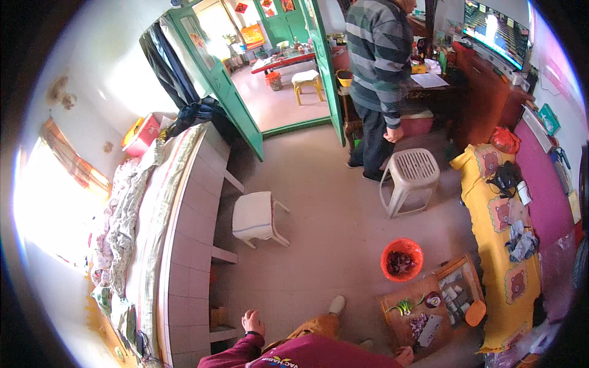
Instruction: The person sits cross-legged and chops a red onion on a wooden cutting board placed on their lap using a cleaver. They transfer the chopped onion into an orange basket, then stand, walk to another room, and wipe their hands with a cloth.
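My left hand [253, 322], with a dark band at the wrist, hangs over the floor beside the tiled bed platform. It holds nothing, and its fingers are slightly apart. At the near edge of a wooden cutting board [395, 330] is my right hand [405, 356], partly hidden by my maroon sleeve. It lies close to the handle end of a cleaver [430, 329]; whether it grips the handle is unclear. Chopped purple pieces [417, 323], possibly onion, lie beside the blade. Farther up the board are green onion stalks [405, 306] and a round purple-and-white item [432, 300].
A red basin [401, 259] with dark scraps stands beyond the board. A wooden-framed tray [455, 294] adjoins it. A plastic stool [409, 179] and a cloth-covered stool [253, 216] stand on the floor. Another person [379, 69] stands by the desk. A yellow-covered couch [501, 257] runs along the right.
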`<action>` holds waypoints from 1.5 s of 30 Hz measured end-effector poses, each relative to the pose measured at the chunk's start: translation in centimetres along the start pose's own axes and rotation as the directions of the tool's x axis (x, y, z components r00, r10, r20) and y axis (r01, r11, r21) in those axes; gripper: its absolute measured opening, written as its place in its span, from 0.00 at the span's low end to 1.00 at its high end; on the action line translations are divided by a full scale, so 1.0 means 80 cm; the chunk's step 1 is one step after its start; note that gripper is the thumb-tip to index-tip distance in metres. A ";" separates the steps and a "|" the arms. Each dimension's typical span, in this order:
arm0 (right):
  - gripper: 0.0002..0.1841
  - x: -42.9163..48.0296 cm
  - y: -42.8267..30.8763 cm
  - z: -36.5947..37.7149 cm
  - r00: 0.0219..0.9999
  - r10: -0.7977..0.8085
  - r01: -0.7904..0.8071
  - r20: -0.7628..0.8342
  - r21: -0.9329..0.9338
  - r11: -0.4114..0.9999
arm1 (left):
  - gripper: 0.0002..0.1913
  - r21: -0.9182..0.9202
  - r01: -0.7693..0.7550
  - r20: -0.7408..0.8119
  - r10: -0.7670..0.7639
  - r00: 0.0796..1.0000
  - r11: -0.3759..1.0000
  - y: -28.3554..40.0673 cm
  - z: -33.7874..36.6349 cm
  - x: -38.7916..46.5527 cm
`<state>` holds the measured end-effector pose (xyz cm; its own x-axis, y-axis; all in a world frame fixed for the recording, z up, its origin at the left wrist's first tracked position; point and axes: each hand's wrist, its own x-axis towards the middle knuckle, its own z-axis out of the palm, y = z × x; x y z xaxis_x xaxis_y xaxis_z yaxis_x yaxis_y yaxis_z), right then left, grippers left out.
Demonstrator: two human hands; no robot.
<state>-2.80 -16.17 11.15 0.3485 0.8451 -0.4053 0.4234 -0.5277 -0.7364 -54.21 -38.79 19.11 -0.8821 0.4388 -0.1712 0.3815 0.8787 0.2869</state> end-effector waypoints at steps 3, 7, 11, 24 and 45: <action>0.20 0.013 -0.023 0.014 0.996 -0.092 0.092 0.018 0.039 0.995 | 0.25 0.032 -0.034 -0.052 0.035 0.998 0.999 -0.026 0.000 -0.018; 0.22 0.031 -0.100 0.043 0.987 -0.157 0.146 0.038 0.196 0.970 | 0.19 0.015 -0.054 -0.255 0.056 0.965 0.998 -0.041 0.026 0.004; 0.24 0.032 -0.196 0.081 0.974 -0.181 0.147 0.136 0.228 0.963 | 0.21 -0.098 0.002 -0.248 -0.027 0.968 0.995 -0.039 0.053 0.061; 0.21 0.058 -0.300 0.260 0.958 -0.187 0.222 0.219 -0.149 0.964 | 0.21 -0.229 -0.092 -0.437 -0.018 0.899 0.969 0.013 -0.021 0.351; 0.10 0.385 -0.890 0.835 0.662 -0.490 0.541 0.567 0.090 0.836 | 0.14 -0.244 0.143 -0.324 -0.219 0.920 0.959 0.157 -0.046 0.703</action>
<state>-78.08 53.15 14.88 -0.4508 0.8663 -0.2152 0.4669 0.0233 -0.8840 -100.06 -3.79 16.57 -0.9850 0.1501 0.0850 0.1725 0.8599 0.4804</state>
